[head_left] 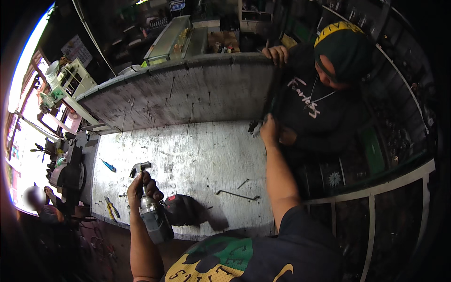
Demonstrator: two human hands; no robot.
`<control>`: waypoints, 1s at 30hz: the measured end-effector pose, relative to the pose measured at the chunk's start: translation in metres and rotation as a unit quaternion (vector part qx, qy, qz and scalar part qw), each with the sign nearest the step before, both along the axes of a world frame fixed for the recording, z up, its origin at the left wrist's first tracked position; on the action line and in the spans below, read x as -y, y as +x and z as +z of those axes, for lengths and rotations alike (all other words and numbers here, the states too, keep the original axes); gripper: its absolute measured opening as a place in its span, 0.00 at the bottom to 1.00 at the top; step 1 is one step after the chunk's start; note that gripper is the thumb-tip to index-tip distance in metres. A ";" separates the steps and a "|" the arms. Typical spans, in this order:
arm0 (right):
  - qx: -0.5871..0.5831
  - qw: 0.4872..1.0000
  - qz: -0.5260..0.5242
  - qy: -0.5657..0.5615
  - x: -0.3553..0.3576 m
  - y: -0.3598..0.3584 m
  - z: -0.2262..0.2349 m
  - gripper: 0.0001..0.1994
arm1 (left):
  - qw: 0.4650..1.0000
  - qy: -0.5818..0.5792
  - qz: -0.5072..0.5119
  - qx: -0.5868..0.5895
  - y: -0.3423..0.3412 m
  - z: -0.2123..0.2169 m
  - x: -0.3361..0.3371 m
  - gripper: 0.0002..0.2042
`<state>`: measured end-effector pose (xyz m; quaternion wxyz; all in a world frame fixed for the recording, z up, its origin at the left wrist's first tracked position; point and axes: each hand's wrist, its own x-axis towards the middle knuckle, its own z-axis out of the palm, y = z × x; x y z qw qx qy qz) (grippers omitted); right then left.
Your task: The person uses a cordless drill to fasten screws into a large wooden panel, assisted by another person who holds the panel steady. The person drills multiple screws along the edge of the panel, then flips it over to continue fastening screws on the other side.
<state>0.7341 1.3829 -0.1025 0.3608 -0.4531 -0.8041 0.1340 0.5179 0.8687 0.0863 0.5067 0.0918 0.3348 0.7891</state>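
Observation:
My left hand (144,189) grips a claw hammer (140,168), its steel head showing above my fist. Just below that fist is a grey and black cordless power tool (157,220) with a silver front end. My right hand (269,130) reaches far forward to the right end of the table, its fingers closed beside a small dark piece (254,126); what they hold is unclear. Along the far side of the white worktable (159,155), a long grey panel (225,89) stands on edge, with several nails or thin rods sticking out of its face.
Opposite me on the right, a co-worker in a dark cap rests a hand (277,54) on the panel's top edge. On the table lie a blue screwdriver (108,165), yellow-handled pliers (112,209) and a bent metal rod (237,195). A dark machine (68,167) stands left.

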 end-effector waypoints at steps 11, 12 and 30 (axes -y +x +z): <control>-0.081 0.996 0.018 0.038 0.013 -0.013 0.012 0.18 | 1.000 0.003 0.002 0.016 0.001 0.001 0.001 0.14; -0.110 0.993 -0.029 0.036 0.023 -0.014 0.006 0.20 | 1.000 0.021 -0.006 0.019 0.001 0.002 0.001 0.14; 0.097 0.991 -0.083 0.029 0.068 -0.004 -0.019 0.31 | 1.000 0.008 0.007 0.022 -0.001 0.002 0.005 0.15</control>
